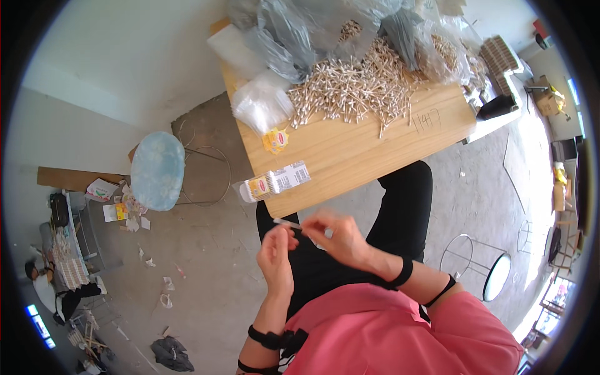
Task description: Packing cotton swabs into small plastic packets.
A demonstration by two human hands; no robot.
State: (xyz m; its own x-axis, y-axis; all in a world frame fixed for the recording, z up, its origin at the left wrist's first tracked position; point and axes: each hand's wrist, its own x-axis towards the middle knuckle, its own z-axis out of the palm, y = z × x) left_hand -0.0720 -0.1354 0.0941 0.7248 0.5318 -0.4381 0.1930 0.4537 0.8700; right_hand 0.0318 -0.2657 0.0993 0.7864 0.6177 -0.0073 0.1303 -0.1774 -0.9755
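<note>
My right hand [340, 237], slightly blurred, pinches one end of a thin whitish strip [286, 223] just off the table's near corner. My left hand [275, 253] is right below the strip with its fingers curled together; whether it also grips something is hidden. Ahead of the hands, a clear pack of cotton swabs [258, 187] with a yellow and red label lies at the table edge. A printed white card [292, 175] extends from its right side. Farther up lie yellow labels [275, 141] beside a stack of clear plastic bags [264, 103].
A big heap of loose cotton swabs [356, 87] covers the back of the wooden table [350, 156], with grey plastic bags [294, 34] behind. To the left stands a blue-topped stool [158, 170]; another round stool [497, 277] is at right. A person [47, 290] sits far left.
</note>
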